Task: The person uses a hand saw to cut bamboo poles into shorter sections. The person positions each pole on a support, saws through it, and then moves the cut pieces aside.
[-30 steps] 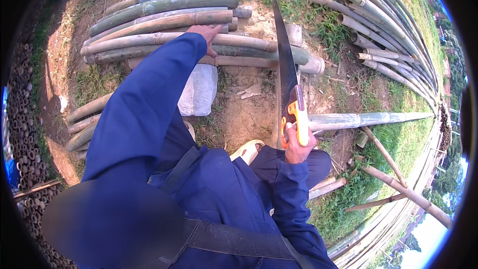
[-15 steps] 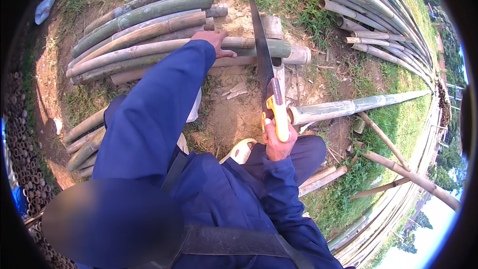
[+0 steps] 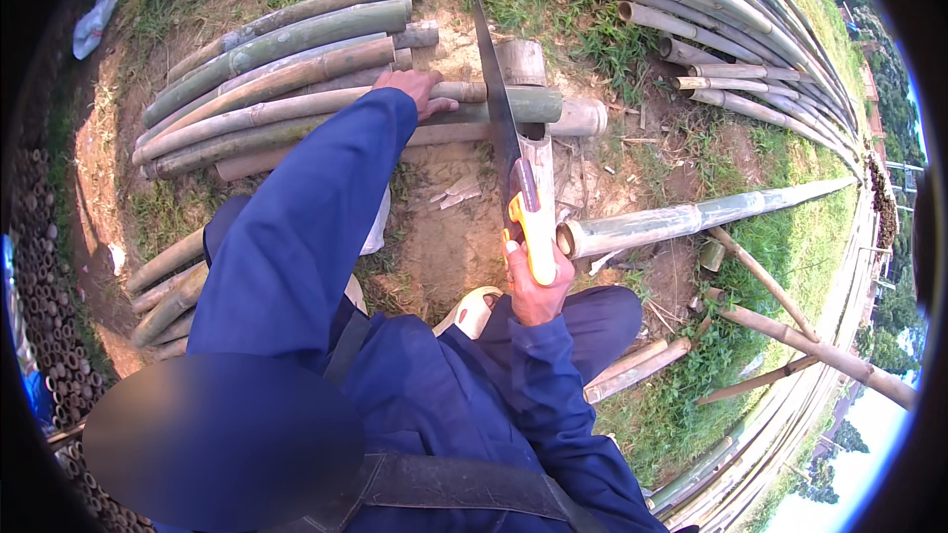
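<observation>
My right hand (image 3: 539, 282) is closed around the yellow-and-white handle of a handsaw (image 3: 499, 94). Its long dark blade points away from me and crosses above a green bamboo pole (image 3: 528, 103) near the right end. Whether the teeth touch the pole cannot be told. My left hand (image 3: 417, 91) grips over the bamboo poles left of the blade, thumb stretched toward the saw, fingertips partly hidden on the far side. Under the green pole's right end lies a paler bamboo piece (image 3: 583, 118), and a short upright-looking bamboo piece (image 3: 521, 63) sits just behind.
Cut bamboo lengths (image 3: 286, 35) lie side by side at left. A long bamboo pole (image 3: 681, 223) reaches in from the right, its end near my right hand. More poles (image 3: 681, 30) are stacked far right. Short pieces (image 3: 173, 286) lie by my left leg; my light shoe (image 3: 468, 312) is below.
The saw and my right hand have come slightly left and toward me. My left hand stays on the bamboo. The whole view has shifted a little.
</observation>
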Tool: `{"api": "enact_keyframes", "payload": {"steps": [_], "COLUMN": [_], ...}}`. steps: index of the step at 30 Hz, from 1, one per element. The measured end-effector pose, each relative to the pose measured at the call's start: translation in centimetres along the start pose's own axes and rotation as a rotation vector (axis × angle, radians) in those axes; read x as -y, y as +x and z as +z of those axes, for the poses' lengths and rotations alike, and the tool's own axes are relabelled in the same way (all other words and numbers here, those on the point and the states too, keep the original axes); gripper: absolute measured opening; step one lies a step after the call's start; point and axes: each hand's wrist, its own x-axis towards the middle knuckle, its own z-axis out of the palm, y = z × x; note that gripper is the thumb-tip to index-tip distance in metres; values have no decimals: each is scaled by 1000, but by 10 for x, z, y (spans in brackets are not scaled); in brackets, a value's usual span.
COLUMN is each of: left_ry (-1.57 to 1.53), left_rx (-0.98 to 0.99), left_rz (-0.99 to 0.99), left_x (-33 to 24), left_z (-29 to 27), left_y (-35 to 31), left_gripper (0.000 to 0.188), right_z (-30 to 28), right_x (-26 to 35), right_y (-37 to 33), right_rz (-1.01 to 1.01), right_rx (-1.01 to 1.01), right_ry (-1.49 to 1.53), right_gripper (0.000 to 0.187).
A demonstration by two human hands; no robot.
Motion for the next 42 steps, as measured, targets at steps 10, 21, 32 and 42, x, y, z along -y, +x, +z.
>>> {"api": "enact_keyframes", "payload": {"steps": [10,21,32,42], "left_ry": [97,75,73,115], "left_rx": [64,34,58,24], "left_rz": [-13,13,1,69], "left_x": [-8,0,10,-1], "left_z": [-4,-6,-7,-3], "left_y": [-2,-3,-4,-2], "left_gripper": [78,69,76,70], "right_z": [23,-14,-23,34], "right_x": [3,3,14,-16], "right_y": [25,-43,-75,56], "right_rz": [-84,33,15,-101], "right_rx": [60,117,171,91], "right_ry": [-180,-262,-332,-195], "right_gripper": [18,19,29,15]}}
